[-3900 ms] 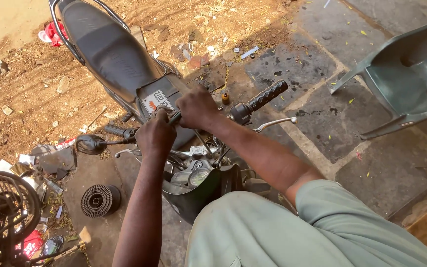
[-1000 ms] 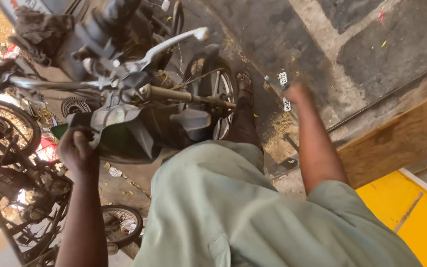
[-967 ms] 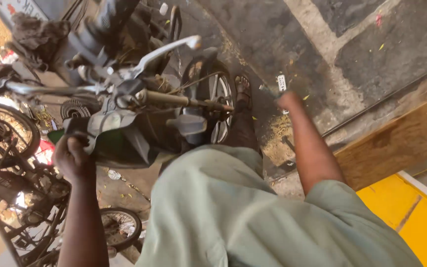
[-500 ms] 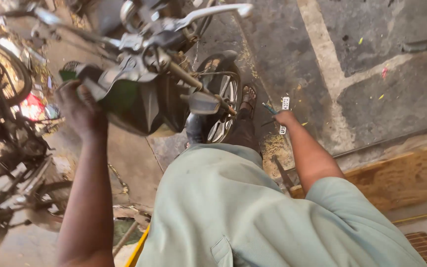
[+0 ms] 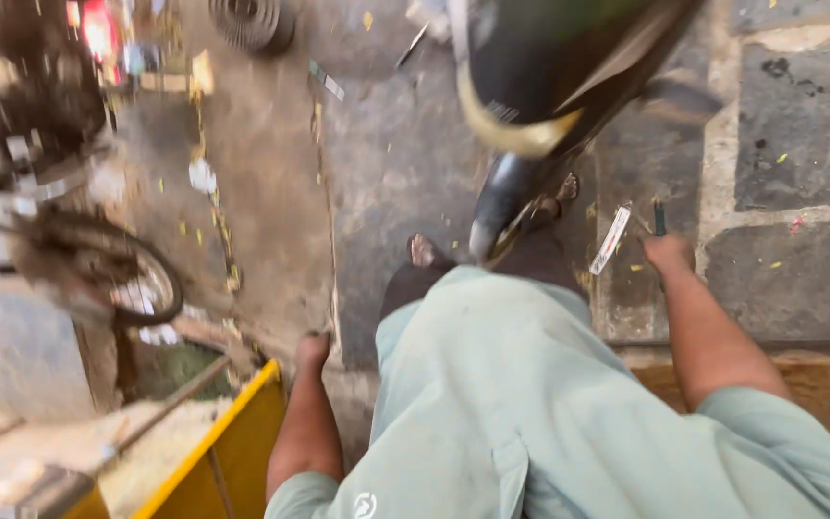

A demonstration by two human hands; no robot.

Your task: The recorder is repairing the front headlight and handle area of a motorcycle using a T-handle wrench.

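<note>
The grey stone-slab floor [image 5: 405,183] fills the view, littered with scraps. At 12 o'clock stands the dark scooter front with its black mudguard and wheel [image 5: 530,106], the tyre reaching down between the person's sandalled feet. At 9 o'clock lies a blurred spoked wheel [image 5: 122,274]; at 7 o'clock sits a yellow metal box edge [image 5: 213,432]. The right hand [image 5: 670,255] at 3 o'clock is closed on a small dark-handled tool [image 5: 660,217], beside a flat white strip [image 5: 611,238] on the floor. The left hand [image 5: 312,351] at 6 o'clock hangs near the box; I cannot tell its grip. With neither hand on it, the scooter could tip.
</note>
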